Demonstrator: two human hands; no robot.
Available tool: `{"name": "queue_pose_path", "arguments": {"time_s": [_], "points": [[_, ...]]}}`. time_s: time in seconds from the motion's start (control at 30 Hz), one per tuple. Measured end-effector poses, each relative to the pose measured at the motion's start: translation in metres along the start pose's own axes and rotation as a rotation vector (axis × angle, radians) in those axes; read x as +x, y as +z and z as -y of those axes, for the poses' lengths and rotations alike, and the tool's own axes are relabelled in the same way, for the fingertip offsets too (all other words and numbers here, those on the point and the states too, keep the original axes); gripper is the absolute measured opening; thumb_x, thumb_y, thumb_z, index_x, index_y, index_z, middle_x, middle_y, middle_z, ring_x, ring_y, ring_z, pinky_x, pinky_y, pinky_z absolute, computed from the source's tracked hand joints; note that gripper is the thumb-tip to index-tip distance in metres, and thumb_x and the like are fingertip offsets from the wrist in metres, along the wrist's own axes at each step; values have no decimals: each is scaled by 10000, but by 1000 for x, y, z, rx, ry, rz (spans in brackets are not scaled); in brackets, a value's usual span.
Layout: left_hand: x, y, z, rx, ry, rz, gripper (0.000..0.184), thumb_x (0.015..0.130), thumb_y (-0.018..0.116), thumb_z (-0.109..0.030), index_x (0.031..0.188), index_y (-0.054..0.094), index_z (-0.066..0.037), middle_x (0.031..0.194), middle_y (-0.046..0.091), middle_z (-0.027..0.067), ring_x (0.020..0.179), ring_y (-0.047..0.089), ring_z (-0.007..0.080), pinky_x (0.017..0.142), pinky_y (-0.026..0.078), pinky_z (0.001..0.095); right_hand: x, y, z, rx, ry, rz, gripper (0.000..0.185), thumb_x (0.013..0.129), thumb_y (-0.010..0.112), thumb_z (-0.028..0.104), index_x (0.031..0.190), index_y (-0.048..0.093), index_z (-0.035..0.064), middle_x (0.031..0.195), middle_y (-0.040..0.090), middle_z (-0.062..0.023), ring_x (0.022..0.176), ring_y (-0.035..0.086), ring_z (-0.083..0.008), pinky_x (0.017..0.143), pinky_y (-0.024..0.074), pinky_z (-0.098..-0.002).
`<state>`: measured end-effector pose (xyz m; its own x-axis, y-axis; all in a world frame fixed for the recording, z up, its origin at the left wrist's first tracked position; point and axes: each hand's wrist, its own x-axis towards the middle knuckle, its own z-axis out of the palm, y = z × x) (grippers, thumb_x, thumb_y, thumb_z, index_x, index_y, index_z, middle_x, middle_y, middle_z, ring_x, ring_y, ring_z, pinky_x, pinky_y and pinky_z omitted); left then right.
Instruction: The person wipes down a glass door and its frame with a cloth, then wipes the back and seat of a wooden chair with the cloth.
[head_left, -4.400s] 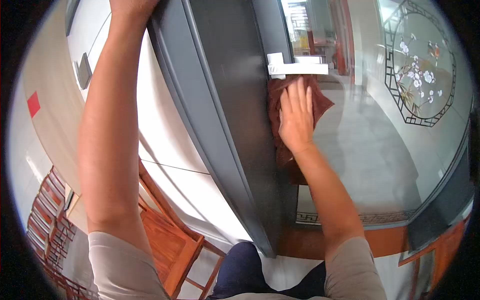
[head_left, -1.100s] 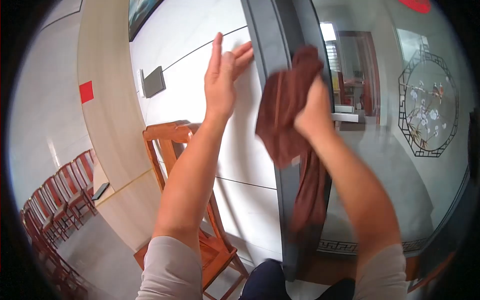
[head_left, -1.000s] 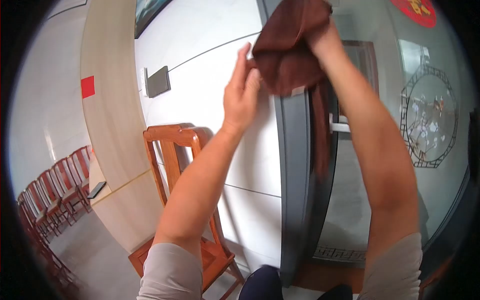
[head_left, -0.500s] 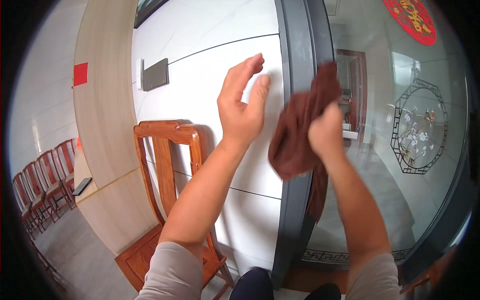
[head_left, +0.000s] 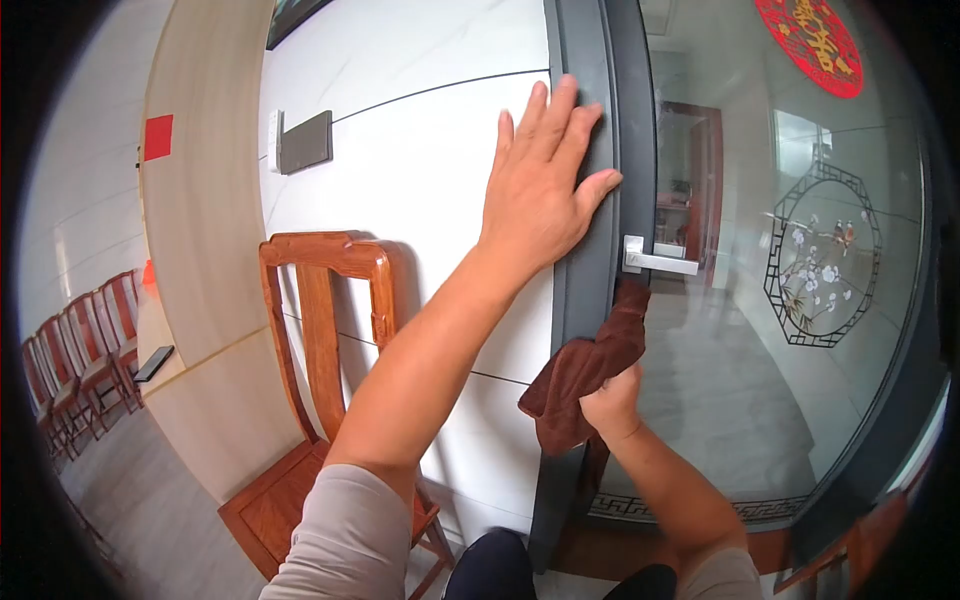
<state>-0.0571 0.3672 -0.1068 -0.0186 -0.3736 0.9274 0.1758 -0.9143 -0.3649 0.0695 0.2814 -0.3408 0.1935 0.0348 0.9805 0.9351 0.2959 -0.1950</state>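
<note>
My left hand (head_left: 541, 185) is spread flat, palm toward the white wall and the edge of the grey door frame (head_left: 585, 230), its fingers apart and nothing in it. Lower and to the right, my right hand (head_left: 612, 402) grips a bunched brown cloth (head_left: 585, 378), which lies over the frame below the silver door handle (head_left: 660, 259). Part of the cloth hides the fingers. Right of the frame is a glass panel (head_left: 720, 380) with a flower-and-bird design.
A wooden chair (head_left: 322, 350) stands against the wall below my left forearm. A grey switch cover (head_left: 307, 143) is on the wall. Further left are a wood-toned column (head_left: 205, 200), a dark phone-like object (head_left: 153, 364) on a ledge and several chairs (head_left: 75, 370).
The cloth in my right hand has moved down, uncovering the door handle. My left hand has gone from half-curled off the wall to spread flat at the frame's edge.
</note>
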Motion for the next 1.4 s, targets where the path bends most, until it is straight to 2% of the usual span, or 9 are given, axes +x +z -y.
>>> {"name": "queue_pose_path", "arguments": {"time_s": [0.03,0.1,0.13,0.33,0.67,1.03,1.17,1.33,1.4], "points": [[4,5,1,-1,2,-3,597,991,734,-316,1507,563,-71,1612,476,203,1491,461,370,1213,374,547,0,0,2,11,4,-25,365,822,857,147,1114,688,9,1077,743,-182,982,736,-385,863,582,-414],[6,18,1,127,86,90,707,1015,641,-497,1550,499,-56,1687,372,205,1582,313,384,1275,234,598,-6,-1,4,11,24,-11,364,821,858,148,1110,688,7,1075,744,-180,981,738,-376,864,583,-411],[6,22,-2,168,92,84,735,1031,578,-555,1531,509,-20,1679,380,209,1578,324,373,1282,225,590,-8,-1,4,12,46,5,363,820,860,149,1106,689,6,1073,745,-178,980,741,-368,866,583,-408],[36,35,9,146,160,52,802,1030,545,-615,1553,486,-10,1675,375,226,1583,309,370,1289,236,550,-10,-2,5,40,68,20,354,813,862,137,1097,696,7,1059,749,-159,968,746,-338,867,583,-402],[27,35,0,128,134,37,858,998,569,-661,1534,499,6,1639,411,242,1541,369,396,1270,281,532,-12,-1,1,45,68,27,370,821,854,115,1126,683,-7,1131,731,-172,1022,723,-355,915,569,-397],[27,38,-4,185,107,23,912,985,560,-690,1538,476,30,1621,411,274,1535,369,414,1270,270,541,-7,-3,12,80,64,10,270,826,845,105,1033,705,1,1018,751,-159,935,739,-351,855,580,-394],[38,40,-1,139,93,11,915,981,568,-689,1541,478,29,1621,412,275,1547,352,410,1271,264,550,-8,-1,10,70,1,-5,282,821,847,110,1040,705,4,1023,752,-162,939,741,-351,858,582,-399],[13,28,-10,134,91,51,902,985,573,-680,1532,473,31,1612,427,271,1539,359,419,1267,267,564,-16,-1,2,97,124,29,310,805,864,123,1045,705,8,1038,753,-161,956,746,-351,867,584,-401],[17,31,-6,159,109,41,905,984,574,-683,1528,474,33,1612,424,272,1537,359,423,1267,265,566,-18,-1,-1,77,103,33,320,802,868,124,1051,703,9,1046,752,-160,960,744,-349,869,583,-401]]}}
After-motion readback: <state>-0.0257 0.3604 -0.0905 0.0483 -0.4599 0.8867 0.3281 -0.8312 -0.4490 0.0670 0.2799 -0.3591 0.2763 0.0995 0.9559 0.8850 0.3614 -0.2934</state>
